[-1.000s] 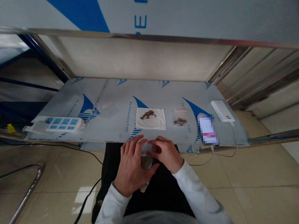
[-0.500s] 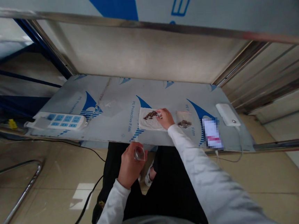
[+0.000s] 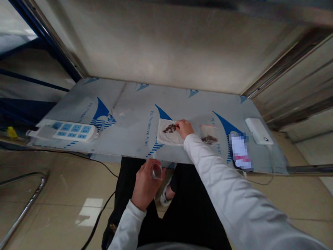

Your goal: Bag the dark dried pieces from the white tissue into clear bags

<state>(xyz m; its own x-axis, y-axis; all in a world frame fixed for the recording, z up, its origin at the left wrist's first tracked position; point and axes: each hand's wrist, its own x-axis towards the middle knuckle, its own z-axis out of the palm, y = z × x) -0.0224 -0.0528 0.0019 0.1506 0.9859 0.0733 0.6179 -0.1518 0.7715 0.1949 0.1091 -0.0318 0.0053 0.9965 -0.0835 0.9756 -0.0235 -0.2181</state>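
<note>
Holding a small clear cup (image 3: 156, 172), the left hand (image 3: 146, 186) sits near the shelf (image 3: 129, 138) edge; the right hand (image 3: 185, 128) reaches dark brown pieces (image 3: 169, 129) on a white cloth (image 3: 165, 138), whether gripping any I cannot tell.

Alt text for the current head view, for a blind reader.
A person's right hand is at dark pieces on a white sheet; the left hand holds a clear cup. A clear bag and a power strip lie on the tabletop.

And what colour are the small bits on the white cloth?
The bits are dark brown; they show best in the head view, against the white cloth.
</note>
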